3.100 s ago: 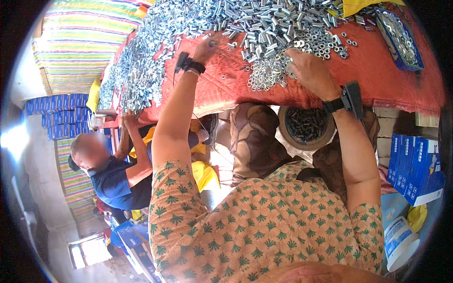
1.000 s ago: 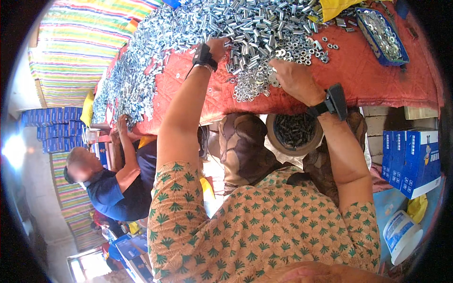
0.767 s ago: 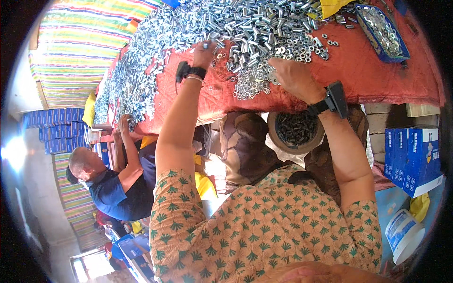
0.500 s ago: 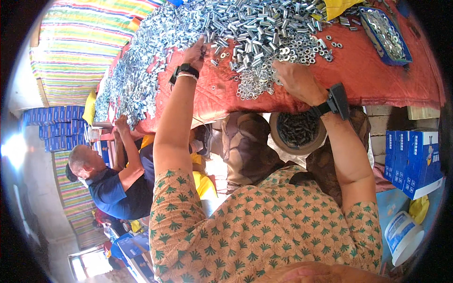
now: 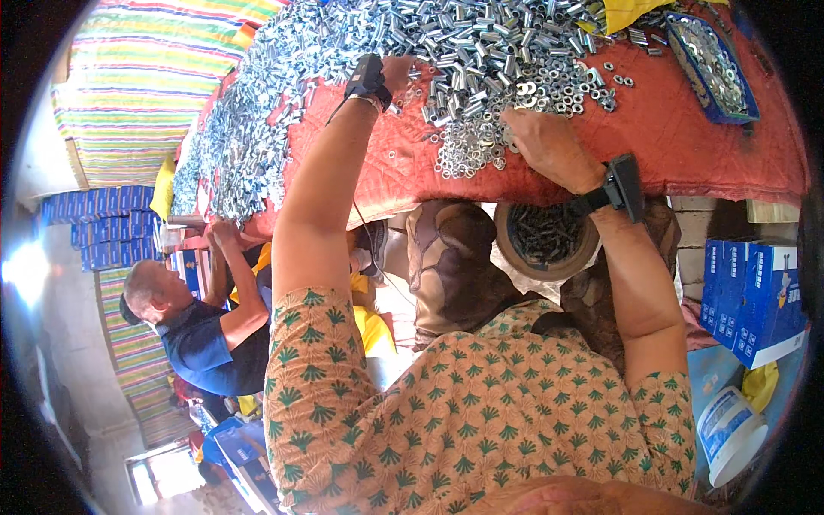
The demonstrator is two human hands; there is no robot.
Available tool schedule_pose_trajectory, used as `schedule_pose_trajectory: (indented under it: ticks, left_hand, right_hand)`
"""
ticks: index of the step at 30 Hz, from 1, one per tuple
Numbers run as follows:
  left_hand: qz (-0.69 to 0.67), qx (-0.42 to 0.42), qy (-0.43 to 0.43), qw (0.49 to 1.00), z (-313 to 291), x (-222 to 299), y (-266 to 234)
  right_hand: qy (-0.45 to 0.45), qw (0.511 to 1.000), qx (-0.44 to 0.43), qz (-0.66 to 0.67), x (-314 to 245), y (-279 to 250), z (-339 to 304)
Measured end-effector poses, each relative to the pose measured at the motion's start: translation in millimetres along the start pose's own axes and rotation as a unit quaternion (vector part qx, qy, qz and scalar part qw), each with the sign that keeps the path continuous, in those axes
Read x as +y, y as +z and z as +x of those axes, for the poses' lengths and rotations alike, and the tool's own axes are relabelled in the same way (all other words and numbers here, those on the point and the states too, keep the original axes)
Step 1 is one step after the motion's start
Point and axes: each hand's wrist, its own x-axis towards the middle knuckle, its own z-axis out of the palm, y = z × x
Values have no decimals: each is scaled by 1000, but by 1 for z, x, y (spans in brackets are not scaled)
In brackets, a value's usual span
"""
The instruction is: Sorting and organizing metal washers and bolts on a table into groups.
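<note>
My left hand (image 5: pixel 397 74) is over the edge of a heap of silver metal sleeves (image 5: pixel 468 47), wrist turned, fingers mostly hidden. My right hand (image 5: pixel 549 142) rests at the side of a small pile of washers (image 5: pixel 468 148); its fingers are curled in, and whatever they hold is hidden. Nuts (image 5: pixel 566 99) lie just beyond that hand, between the washers and the sleeves. Everything sits on a red cloth (image 5: pixel 678 154) covering the table. A dark device is strapped on each wrist.
A blue tray of washers (image 5: pixel 708 69) stands at the far right. Between my knees is a round tub (image 5: pixel 545 266) of dark pieces. Blue boxes (image 5: pixel 747 296) and a white bucket (image 5: pixel 730 433) are on the right. Another person (image 5: pixel 206 335) works at the table's left.
My left hand has moved right along the edge of the heap and its wrist has turned. My right hand stays beside the washers, nearly unmoved.
</note>
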Motion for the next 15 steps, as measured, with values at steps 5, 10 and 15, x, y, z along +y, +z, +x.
schedule_pose_trajectory:
  ticks: [5,10,15]
  left_hand:
    - [-205,-35,34,978,0,39,-21]
    - [-471,235,51,849,-59,-94,12]
    - [-912,157,-186,330,-53,-18,-29]
  right_hand:
    - [17,999,-19,-32,21,4,-13]
    - [-39,999,-14,20,-25,2,14]
    - [9,1000,3,9,7,1,-5]
